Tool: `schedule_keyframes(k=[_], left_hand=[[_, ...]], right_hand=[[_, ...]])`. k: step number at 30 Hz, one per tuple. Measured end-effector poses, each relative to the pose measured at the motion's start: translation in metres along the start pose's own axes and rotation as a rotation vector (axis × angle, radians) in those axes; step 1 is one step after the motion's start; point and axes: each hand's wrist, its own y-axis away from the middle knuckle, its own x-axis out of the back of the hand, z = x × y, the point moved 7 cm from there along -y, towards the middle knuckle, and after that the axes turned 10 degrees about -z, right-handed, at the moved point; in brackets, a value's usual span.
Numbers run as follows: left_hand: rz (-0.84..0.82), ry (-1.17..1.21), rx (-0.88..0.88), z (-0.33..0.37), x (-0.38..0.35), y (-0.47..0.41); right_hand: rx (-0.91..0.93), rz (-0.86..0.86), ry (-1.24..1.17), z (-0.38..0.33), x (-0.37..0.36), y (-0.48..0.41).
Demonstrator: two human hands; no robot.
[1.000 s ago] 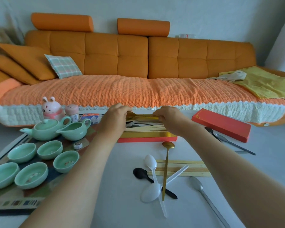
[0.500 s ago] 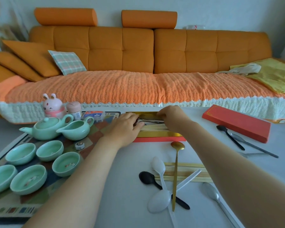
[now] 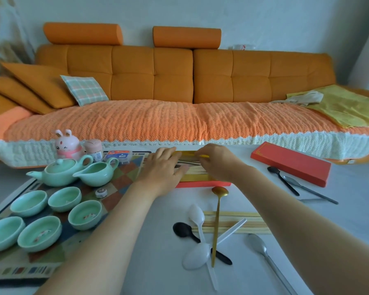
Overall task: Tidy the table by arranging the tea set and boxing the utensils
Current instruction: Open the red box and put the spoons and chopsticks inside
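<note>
Red box [image 3: 202, 184] sits open at the far middle of the white worktop [image 3: 162, 273], its gold lining showing, with pale chopsticks [image 3: 197, 171] and some dark-handled pieces lying lengthwise inside. Both hands are over it. The left hand [image 3: 164, 167] lies flat on the contents with its fingers straight and holds nothing. The right hand [image 3: 219, 162] has its fingers curled down at the box's far edge (whether they pinch anything there I cannot tell).

Just in front of the box lies a gold spoon [image 3: 217, 220], its handle crossing a loose bundle of chopsticks [image 3: 251, 227], two white plastic spoons [image 3: 197, 216] and a black spoon [image 3: 182, 229]. A steel spoon [image 3: 262, 250] lies nearer on the right. To the right of the box rests the red lid [image 3: 290, 167], with another black spoon [image 3: 283, 182] and a steel one [image 3: 307, 188] beside it.

On the left, on a checked mat [image 3: 124, 182], stand a pale green teapot [image 3: 58, 173], a matching pitcher [image 3: 96, 174] and five cups [image 3: 64, 199]. Behind them is a pink rabbit figure [image 3: 66, 143].
</note>
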Motion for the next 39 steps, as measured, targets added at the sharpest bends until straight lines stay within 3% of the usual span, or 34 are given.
schedule_keyframes(k=[3,6,13,21,29,34,39], left_hand=[[0.126,-0.008,-0.09,0.02,0.012,0.009],[0.179,-0.004,-0.16,0.043,0.015,0.019],[-0.027,0.142,-0.186,0.084,-0.002,0.038],[-0.17,0.155,-0.133,0.083,-0.015,0.053],[0.059,0.22,-0.196,0.08,0.006,0.056],[0.132,0.253,-0.28,0.078,0.016,0.054],[0.109,0.445,-0.196,0.063,0.03,0.048]], right_hand=[[0.11,0.112,0.029,-0.014,0.012,0.02],[0.108,0.091,0.133,-0.023,0.016,0.046],[-0.317,-0.195,0.31,0.005,-0.004,0.08],[-0.49,-0.24,-0.098,0.013,-0.029,0.092],[-0.525,-0.276,-0.485,0.008,-0.025,0.106],[-0.395,-0.292,-0.562,-0.002,-0.019,0.105],[-0.222,-0.235,-0.655,-0.013,-0.004,0.098]])
